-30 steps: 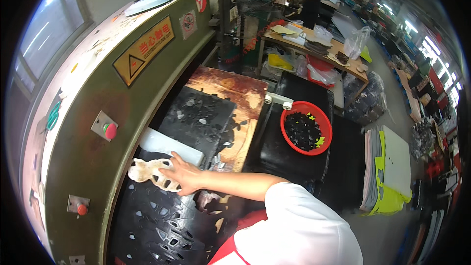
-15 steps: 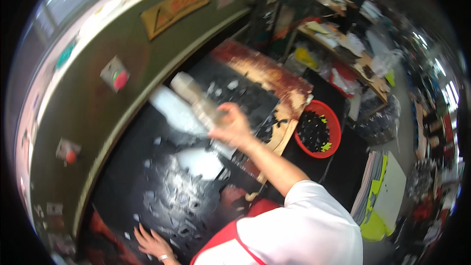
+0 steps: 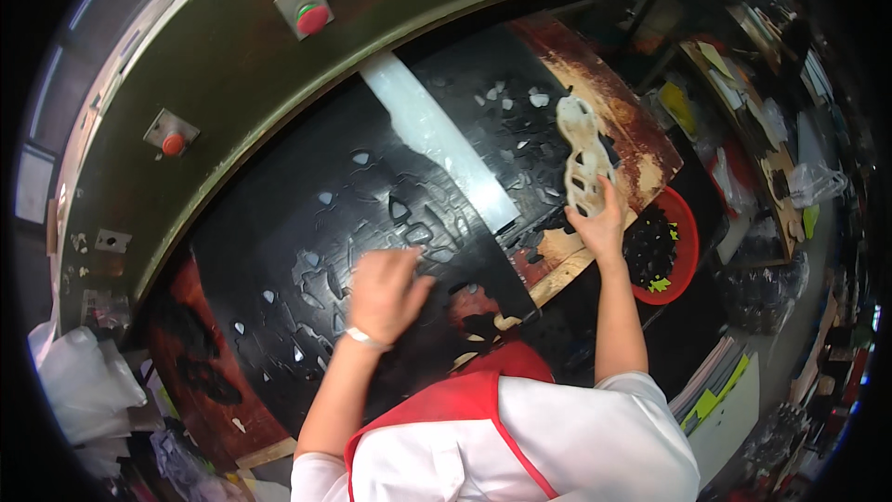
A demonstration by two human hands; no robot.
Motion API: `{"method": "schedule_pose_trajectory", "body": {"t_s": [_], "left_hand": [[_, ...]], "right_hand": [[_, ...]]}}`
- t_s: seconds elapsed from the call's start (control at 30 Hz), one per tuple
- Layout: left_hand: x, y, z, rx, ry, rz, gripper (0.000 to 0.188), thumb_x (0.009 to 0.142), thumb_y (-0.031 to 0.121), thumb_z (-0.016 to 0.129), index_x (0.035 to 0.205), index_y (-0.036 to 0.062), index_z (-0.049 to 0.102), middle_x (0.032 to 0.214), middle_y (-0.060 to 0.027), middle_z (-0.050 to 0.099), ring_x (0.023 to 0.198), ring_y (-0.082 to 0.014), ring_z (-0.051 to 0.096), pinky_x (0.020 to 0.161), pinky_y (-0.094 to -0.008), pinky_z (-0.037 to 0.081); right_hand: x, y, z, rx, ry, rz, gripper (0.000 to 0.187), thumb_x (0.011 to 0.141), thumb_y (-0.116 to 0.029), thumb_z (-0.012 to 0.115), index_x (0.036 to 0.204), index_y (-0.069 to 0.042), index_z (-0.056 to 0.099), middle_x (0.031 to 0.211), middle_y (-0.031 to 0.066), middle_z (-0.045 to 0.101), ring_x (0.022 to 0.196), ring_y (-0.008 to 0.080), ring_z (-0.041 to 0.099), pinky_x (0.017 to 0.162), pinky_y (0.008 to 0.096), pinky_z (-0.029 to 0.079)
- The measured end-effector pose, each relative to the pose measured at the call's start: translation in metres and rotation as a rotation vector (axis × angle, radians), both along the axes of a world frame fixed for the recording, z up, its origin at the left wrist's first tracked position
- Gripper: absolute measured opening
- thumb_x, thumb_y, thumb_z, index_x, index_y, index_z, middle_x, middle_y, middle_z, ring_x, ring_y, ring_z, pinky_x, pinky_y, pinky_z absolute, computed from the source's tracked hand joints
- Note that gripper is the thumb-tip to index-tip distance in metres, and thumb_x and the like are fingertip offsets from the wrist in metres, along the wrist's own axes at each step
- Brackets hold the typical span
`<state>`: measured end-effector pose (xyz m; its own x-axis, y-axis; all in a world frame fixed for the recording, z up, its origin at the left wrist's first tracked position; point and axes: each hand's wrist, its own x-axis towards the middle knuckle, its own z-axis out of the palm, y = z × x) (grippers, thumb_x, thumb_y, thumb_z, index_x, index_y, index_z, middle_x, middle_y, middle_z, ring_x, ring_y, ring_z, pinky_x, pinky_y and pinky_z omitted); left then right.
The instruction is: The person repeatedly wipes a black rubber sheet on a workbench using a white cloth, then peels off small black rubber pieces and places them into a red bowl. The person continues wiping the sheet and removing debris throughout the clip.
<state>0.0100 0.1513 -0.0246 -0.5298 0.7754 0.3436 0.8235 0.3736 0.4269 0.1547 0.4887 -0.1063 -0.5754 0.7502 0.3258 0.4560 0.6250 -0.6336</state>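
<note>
My right hand (image 3: 602,223) grips the near end of a long cream-coloured frame with several openings (image 3: 578,141), which looks like a cutting die. It is over the dark board's right part. My left hand (image 3: 383,296) is low over a black sheet (image 3: 279,195) marked with many small cut outlines. Its fingers are curled downward with the thumb a little apart; their tips are hidden, so what they hold, if anything, does not show. Between the hands, a whitish strip with one wavy edge (image 3: 446,144) lies slantwise. Small pale pieces (image 3: 360,158) are scattered over the sheet.
A red basin (image 3: 686,251) of black and yellow-green scraps stands at right. Behind the work surface runs a green machine beam (image 3: 232,65) with a pink-red button (image 3: 312,19) and a red one (image 3: 174,143). Plastic bags (image 3: 88,381) hang at left; stacked sheets (image 3: 720,386) stand at right.
The cream frame has moved in my right hand from over the whitish strip to its right side. My left hand has come from the near left edge to the sheet's middle, its spread fingers now curled.
</note>
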Motion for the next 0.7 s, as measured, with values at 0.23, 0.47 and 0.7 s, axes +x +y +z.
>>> {"method": "schedule_pose_trajectory", "body": {"t_s": [0.23, 0.47, 0.7], "left_hand": [[0.007, 0.078, -0.049, -0.06, 0.091, -0.172, 0.041, 0.07, 0.023, 0.079, 0.106, 0.0064, 0.065, 0.094, -0.0123, 0.055, 0.088, -0.0326, 0.053, 0.076, -0.0423, 0.045], [-0.035, 0.074, -0.065, 0.178, -0.477, 0.0, 0.033, 0.102, 0.02, 0.042, 0.102, -0.0013, 0.068, 0.079, -0.01, 0.067, 0.069, -0.0156, 0.059, 0.064, -0.0307, 0.047], [-0.096, 0.055, -0.043, 0.836, -1.05, 0.398, 0.034, 0.102, 0.033, 0.041, 0.093, 0.0072, 0.062, 0.073, -0.0015, 0.058, 0.056, -0.009, 0.05, 0.051, -0.0224, 0.042]], "right_hand": [[-0.009, -0.043, 0.013, 0.231, 0.055, 0.029, 0.053, 0.063, -0.023, 0.082, 0.109, -0.005, 0.061, 0.127, 0.026, 0.046, 0.12, 0.0454, 0.042, 0.102, 0.0555, 0.034], [-0.05, -0.17, 0.035, -0.141, 0.31, 0.527, 0.03, 0.08, -0.015, 0.065, 0.103, 0.003, 0.06, 0.113, 0.021, 0.057, 0.109, 0.0394, 0.053, 0.094, 0.0481, 0.043], [-0.036, -0.205, 0.0, 0.118, -0.194, 0.596, 0.084, 0.089, -0.047, 0.056, 0.144, 0.009, 0.027, 0.156, 0.022, 0.019, 0.147, 0.031, 0.015, 0.121, 0.0398, 0.01]]}}
